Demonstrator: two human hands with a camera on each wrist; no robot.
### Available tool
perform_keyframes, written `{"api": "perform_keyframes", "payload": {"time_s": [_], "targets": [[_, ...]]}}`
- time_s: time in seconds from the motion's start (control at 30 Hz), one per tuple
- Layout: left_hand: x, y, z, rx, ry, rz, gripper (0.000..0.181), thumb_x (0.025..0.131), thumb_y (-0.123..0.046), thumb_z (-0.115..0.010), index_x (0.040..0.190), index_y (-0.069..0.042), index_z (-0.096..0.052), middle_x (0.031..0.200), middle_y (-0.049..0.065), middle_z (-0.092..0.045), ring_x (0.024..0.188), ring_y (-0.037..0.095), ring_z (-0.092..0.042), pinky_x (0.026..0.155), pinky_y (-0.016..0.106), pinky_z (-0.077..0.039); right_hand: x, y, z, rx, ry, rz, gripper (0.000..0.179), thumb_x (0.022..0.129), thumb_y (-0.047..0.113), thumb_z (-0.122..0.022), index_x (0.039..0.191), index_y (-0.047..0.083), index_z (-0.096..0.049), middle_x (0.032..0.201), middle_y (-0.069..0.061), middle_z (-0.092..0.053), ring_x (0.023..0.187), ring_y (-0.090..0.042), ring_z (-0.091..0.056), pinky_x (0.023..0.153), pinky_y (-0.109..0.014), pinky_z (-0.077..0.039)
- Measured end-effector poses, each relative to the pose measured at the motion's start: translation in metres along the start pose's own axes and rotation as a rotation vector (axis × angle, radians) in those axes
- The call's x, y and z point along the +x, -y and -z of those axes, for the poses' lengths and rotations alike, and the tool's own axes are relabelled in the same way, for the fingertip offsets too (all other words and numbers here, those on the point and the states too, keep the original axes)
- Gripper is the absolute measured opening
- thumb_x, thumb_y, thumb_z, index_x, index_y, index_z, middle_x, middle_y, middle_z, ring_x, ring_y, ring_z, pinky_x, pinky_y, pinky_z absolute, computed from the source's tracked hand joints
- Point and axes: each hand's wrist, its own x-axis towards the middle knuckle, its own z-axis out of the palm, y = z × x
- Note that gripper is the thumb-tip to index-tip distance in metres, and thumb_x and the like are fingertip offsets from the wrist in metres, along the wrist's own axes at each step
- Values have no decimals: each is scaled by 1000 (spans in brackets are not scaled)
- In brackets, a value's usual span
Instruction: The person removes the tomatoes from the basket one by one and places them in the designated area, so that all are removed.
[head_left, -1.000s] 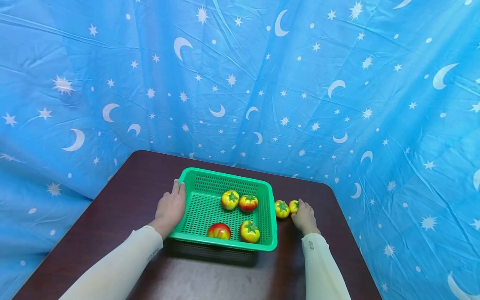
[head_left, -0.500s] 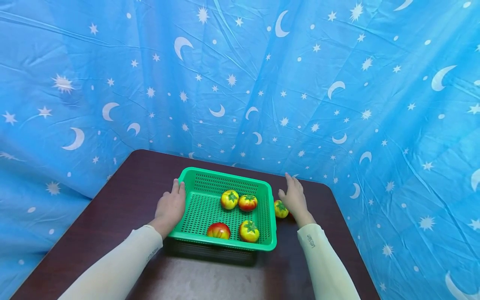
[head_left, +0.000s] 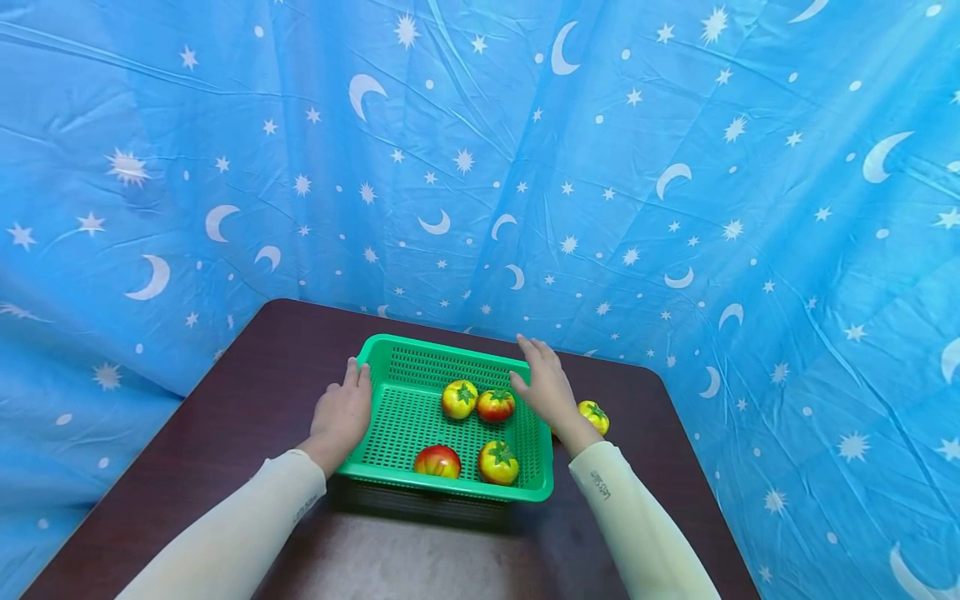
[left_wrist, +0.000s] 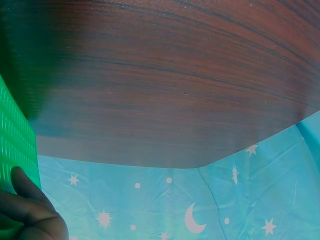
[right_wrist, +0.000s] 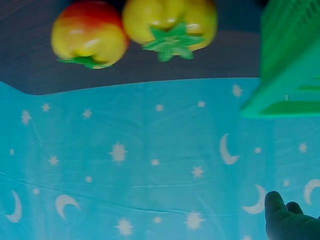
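Observation:
A green perforated basket (head_left: 450, 348) stands on the dark brown table, holding several yellow-and-red tomatoes (head_left: 459, 400). At its left side my left hand (head_left: 342, 421) grips the rim, and in the left wrist view its fingers (left_wrist: 31, 205) lie against the basket wall. Above the basket's right rim is my right hand (head_left: 549, 392), its fingers extended and nothing visible in it. Outside the right wall lie two more tomatoes. One tomato (head_left: 595, 417) shows beside my right wrist; the other is mostly hidden in the head view, but both tomatoes (right_wrist: 170, 27) appear in the right wrist view.
The dark brown wooden table (head_left: 412, 554) extends around the basket, with rounded far corners. A blue curtain (head_left: 480, 167) printed with white moons and stars hangs behind it and along both sides.
My right hand has left the tomatoes outside the basket and moved leftward to above the right rim. My left hand and the basket have stayed put.

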Motion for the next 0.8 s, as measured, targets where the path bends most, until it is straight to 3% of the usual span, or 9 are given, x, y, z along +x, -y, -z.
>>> {"api": "perform_keyframes", "payload": {"time_s": [0.2, 0.47, 0.8], "targets": [[0, -1, 1, 0, 12, 3, 62, 98, 10, -48, 156, 3, -27, 162, 31, -21, 90, 39, -60, 62, 42, -55, -1, 18, -8, -21, 19, 55, 69, 98, 29, -64, 158, 24, -32, 163, -10, -34, 153, -33, -27, 118, -59, -34], [-1, -1, 3, -20, 26, 12, 62, 98, 10, -46, 157, 3, -26, 163, 30, -19, 92, 40, -59, 63, 43, -55, -5, 32, -18, -39, 73, 136, 69, 96, 28, -66, 157, 23, -34, 161, -13, -36, 152, -34, -29, 117, -59, -35], [0, -1, 3, -25, 21, 11, 62, 98, 10, -46, 156, 3, -26, 163, 30, -19, 87, 38, -58, 61, 42, -54, -9, 37, -26, -52, 158, 132, 68, 97, 28, -65, 157, 24, -34, 164, -12, -31, 153, -34, -25, 118, -59, -34]]}}
